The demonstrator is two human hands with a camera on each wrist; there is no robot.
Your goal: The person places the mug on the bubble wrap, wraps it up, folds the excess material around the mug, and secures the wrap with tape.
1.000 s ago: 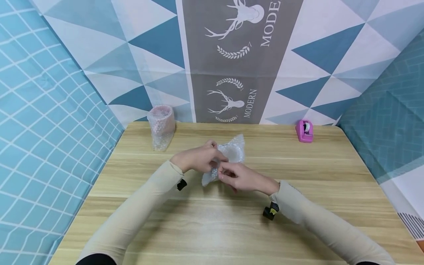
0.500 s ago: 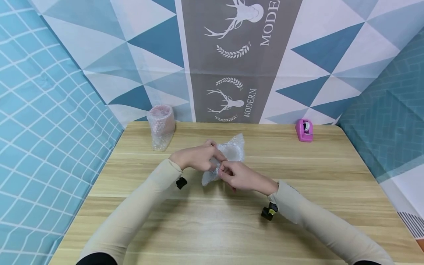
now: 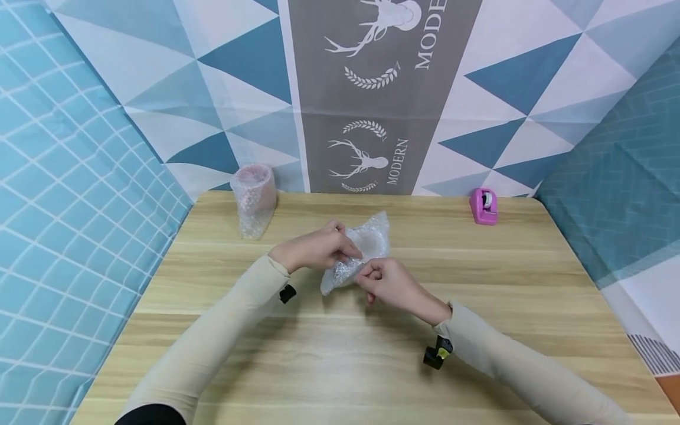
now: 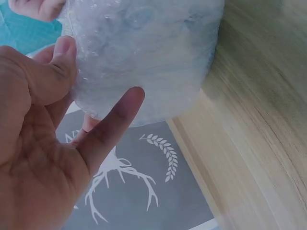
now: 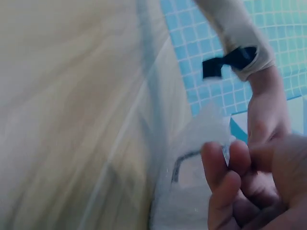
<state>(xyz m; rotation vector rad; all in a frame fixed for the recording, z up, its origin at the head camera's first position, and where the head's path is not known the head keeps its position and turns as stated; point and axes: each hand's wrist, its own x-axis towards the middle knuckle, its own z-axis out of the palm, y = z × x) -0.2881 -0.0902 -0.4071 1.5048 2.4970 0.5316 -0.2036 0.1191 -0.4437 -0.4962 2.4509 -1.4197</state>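
A bundle of clear bubble wrap [image 3: 372,236] lies near the middle of the table; in the left wrist view the wrap [image 4: 153,62] looks rounded and whitish, and what it encloses is unclear. My left hand [image 3: 317,248] grips its near-left side, thumb and fingers on the wrap and one finger [image 4: 115,115] stretched along it. My right hand [image 3: 390,286] is at the near edge. Its thumb and index tips [image 5: 216,158] pinch a clear film that looks like the wrap's edge; blur hides the detail. The right wrist view shows a dark curved line on the wrap.
A bubble-wrapped pinkish cylinder [image 3: 255,200] stands at the table's back left. At the back right sits a pink tape dispenser [image 3: 484,206]. Patterned cloths hang behind and at both sides of the wooden table [image 3: 329,366].
My right hand's fingertips have drawn slightly apart from the left hand's, toward the near right. The left hand keeps its grip, and the bundle has barely moved. The head view has shifted slightly.
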